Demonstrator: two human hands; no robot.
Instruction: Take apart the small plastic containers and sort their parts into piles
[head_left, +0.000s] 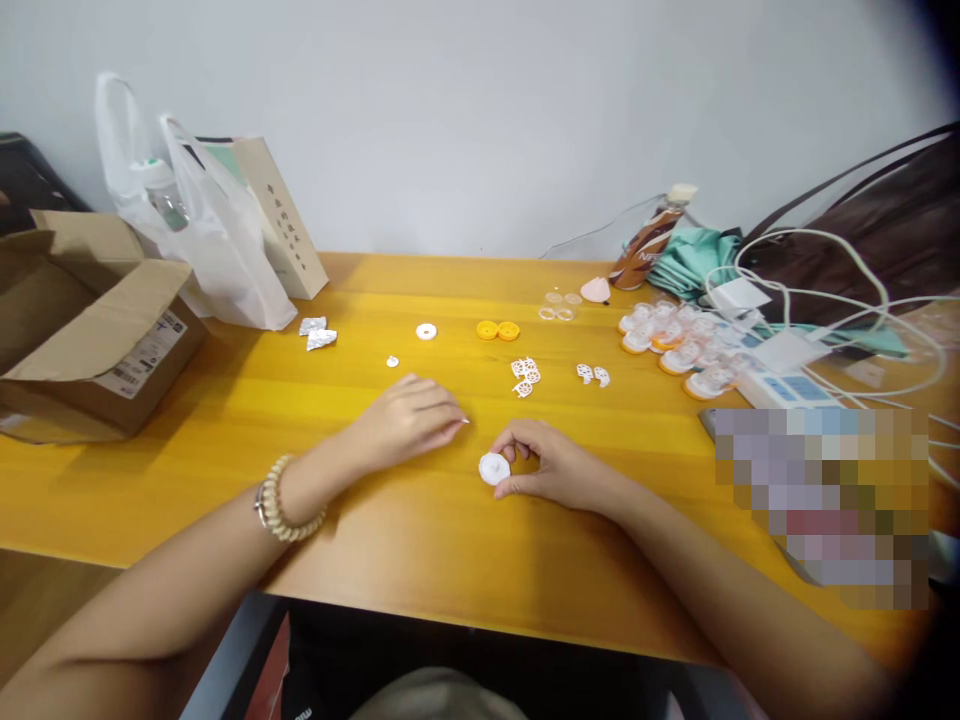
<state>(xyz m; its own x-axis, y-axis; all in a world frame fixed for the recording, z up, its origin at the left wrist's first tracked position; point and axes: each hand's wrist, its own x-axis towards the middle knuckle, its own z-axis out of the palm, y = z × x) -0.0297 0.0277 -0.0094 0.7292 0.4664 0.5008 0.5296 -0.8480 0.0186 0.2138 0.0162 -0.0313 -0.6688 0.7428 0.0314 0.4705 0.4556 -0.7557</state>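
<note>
My right hand (544,462) pinches a white round plastic disc (494,468) by its edge, just above the table. To its left, my left hand (420,415) hovers with fingers drawn together; a tiny pale tip shows at the fingertips, too small to name. Beyond the hands lie several white spoked plastic pieces (526,376) and two white segment-shaped pieces (593,375). Two yellow round cases (498,330) sit side by side. A white ring (426,331) and a small white round part (392,362) rest farther left.
Crumpled foil (320,336), clear rings (560,306) and a pink cone-shaped piece (596,290) lie toward the back. At right stand clear-and-orange round units (675,340), a power strip (784,388), cables and a drink bottle (651,240). An open cardboard box (161,330) and plastic bag (232,260) occupy the left.
</note>
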